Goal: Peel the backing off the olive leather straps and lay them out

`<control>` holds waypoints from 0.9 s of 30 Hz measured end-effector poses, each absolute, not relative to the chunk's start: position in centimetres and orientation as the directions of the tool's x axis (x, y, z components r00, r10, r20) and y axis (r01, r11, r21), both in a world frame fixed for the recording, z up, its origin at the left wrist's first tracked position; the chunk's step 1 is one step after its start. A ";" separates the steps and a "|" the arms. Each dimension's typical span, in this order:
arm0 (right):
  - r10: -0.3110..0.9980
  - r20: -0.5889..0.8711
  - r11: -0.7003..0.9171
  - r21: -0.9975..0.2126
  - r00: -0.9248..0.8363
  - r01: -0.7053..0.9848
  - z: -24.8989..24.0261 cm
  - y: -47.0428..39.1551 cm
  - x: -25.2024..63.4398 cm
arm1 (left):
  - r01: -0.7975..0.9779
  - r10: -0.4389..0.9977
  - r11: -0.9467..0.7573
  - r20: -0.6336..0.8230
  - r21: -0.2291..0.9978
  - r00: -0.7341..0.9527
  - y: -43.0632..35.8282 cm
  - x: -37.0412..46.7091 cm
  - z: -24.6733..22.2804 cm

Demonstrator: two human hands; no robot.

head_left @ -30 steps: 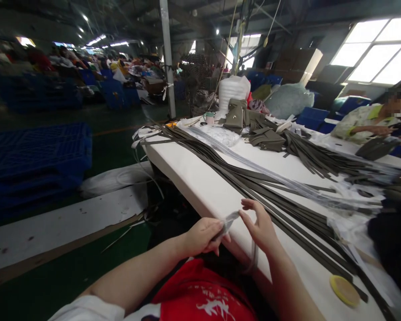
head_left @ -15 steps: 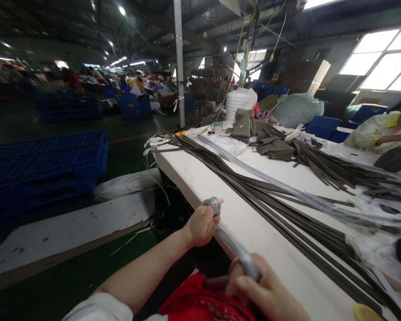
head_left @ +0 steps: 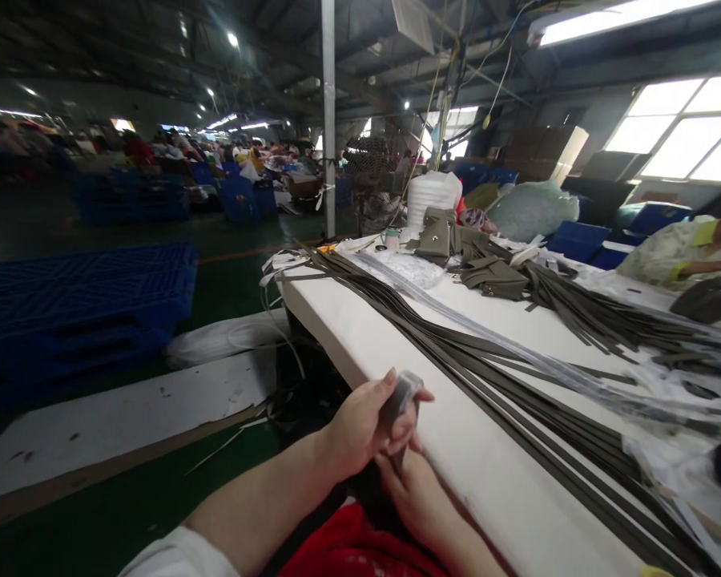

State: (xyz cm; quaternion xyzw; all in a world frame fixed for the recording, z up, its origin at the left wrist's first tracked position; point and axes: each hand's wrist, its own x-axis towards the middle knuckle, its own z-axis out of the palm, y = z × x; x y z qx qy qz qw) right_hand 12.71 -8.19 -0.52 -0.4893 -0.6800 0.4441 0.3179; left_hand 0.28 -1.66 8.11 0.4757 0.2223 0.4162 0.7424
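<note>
What a splash of colour: a loose white sleeve (head_left: 180,554) stopped short, the left forearm (head_left: 270,498) bare below it! Left hand (head_left: 364,417) bare, right hand (head_left: 417,487) bare, and up front, a vivid red garment (head_left: 360,546) with faint pale marks!

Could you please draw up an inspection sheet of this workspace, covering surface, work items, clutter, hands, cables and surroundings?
Surface: white table, dark straps laid along it.
Job's things: grey strip, looped over fingers of the left hand.
Clutter: olive bags and crumpled clear plastic towards the far end.
Hands: left hand closed on the strip; right hand just below, its grip unclear.
Cables: thin cord hanging overhead.
Surroundings: blue pallets at left, a co-worker's sleeve at right.
</note>
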 end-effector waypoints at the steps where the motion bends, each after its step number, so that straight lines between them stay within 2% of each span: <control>1: 0.912 -0.051 0.102 -0.933 -0.408 0.344 -0.5 -9.0 12.2 | -0.415 0.882 0.017 0.182 0.910 0.435 -1.4 0.1 8.3; 3: 0.837 -0.070 0.076 -0.967 -0.542 0.242 0.4 -10.4 12.7 | -0.278 0.873 -0.354 0.422 0.893 0.244 -0.6 -0.4 7.8; 5: 0.867 -0.011 0.076 -0.985 -0.499 0.153 2.1 -10.9 14.8 | -0.063 0.789 -0.554 0.548 0.830 0.276 0.0 -1.0 6.6; 6: 0.914 0.026 0.087 -0.987 -0.405 0.133 3.0 -10.7 16.3 | 0.017 0.756 -0.591 0.547 0.806 0.358 0.2 -1.2 5.9; 8: 0.983 0.068 0.101 -0.977 -0.173 0.190 4.5 -9.4 19.2 | 0.119 0.719 -0.578 0.435 0.807 0.543 0.0 -1.3 4.5; 9: 0.993 0.096 0.112 -0.955 -0.069 0.275 4.9 -8.4 20.4 | 0.144 0.716 -0.526 0.344 0.838 0.608 -0.3 -1.2 4.0; 11: 0.964 0.238 0.151 -0.854 0.116 0.498 5.1 -6.6 21.9 | 0.139 0.739 -0.311 0.147 0.940 0.657 -1.0 -0.8 3.6; 14: 0.900 0.427 0.280 -0.722 0.089 0.633 3.9 -5.4 21.5 | 0.002 0.722 0.120 -0.089 0.993 0.686 -1.9 -0.2 4.5; 16: 0.916 0.401 0.317 -0.722 -0.002 0.616 2.6 -5.5 19.8 | -0.086 0.657 0.315 -0.152 0.945 0.738 -2.2 0.0 5.7; 19: 0.970 0.231 0.230 -0.777 -0.074 0.586 1.1 -6.4 16.4 | -0.195 0.631 0.426 -0.136 0.884 0.764 -2.3 0.1 7.5; 21: 0.971 0.092 0.194 -0.844 -0.222 0.500 1.0 -7.4 14.3 | -0.319 0.768 0.310 -0.038 0.896 0.639 -1.9 0.1 8.1; 23: 0.887 -0.006 0.175 -0.920 -0.461 0.349 1.9 -8.7 13.2 | -0.377 0.913 -0.031 0.180 0.926 0.366 -1.1 -0.1 8.1; 24: 0.826 -0.028 0.150 -0.952 -0.563 0.268 2.5 -9.5 13.1 | -0.332 0.917 -0.222 0.312 0.917 0.248 -0.6 -0.3 7.9; 25: 0.779 -0.032 0.116 -0.974 -0.627 0.194 3.3 -10.1 13.4 | -0.252 0.881 -0.375 0.427 0.892 0.201 -0.1 -0.5 7.6; 27: 0.803 0.002 0.070 -0.993 -0.596 0.091 4.6 -10.9 15.0 | -0.088 0.785 -0.520 0.516 0.849 0.342 0.6 -1.0 6.8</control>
